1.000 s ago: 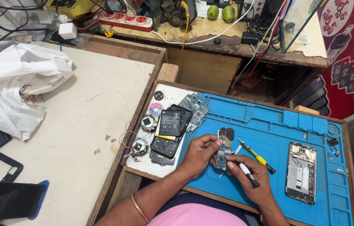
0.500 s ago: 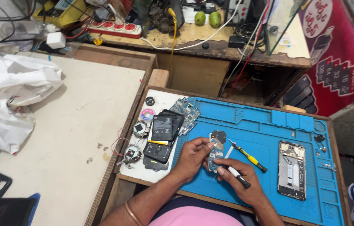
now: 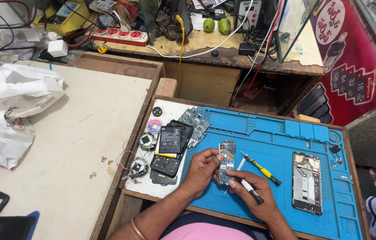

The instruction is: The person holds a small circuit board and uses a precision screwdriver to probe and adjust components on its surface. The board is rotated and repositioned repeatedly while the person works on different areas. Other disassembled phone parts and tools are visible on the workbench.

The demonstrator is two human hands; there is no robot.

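- Left hand [image 3: 202, 171]: fingers curled, gripping circuit board [image 3: 226, 161] upright over blue mat [image 3: 277, 142].
- Right hand [image 3: 254, 195]: closed round a black-and-white tool [image 3: 250, 192], tip touching the board.
- Yellow screwdriver [image 3: 261, 168]: on mat, at 2 o'clock from right hand.
- Phone frame [image 3: 307, 182]: 3 o'clock, well apart.
- Batteries [image 3: 170, 146]: 10 o'clock of left hand.

We saw bright, even daylight with only soft shadows. Under the left hand [image 3: 203, 171] and right hand [image 3: 254, 195], the blue mat [image 3: 286, 146] looked sharp. Far above the hands, lines bent slightly at the edges. No strong glare appeared.
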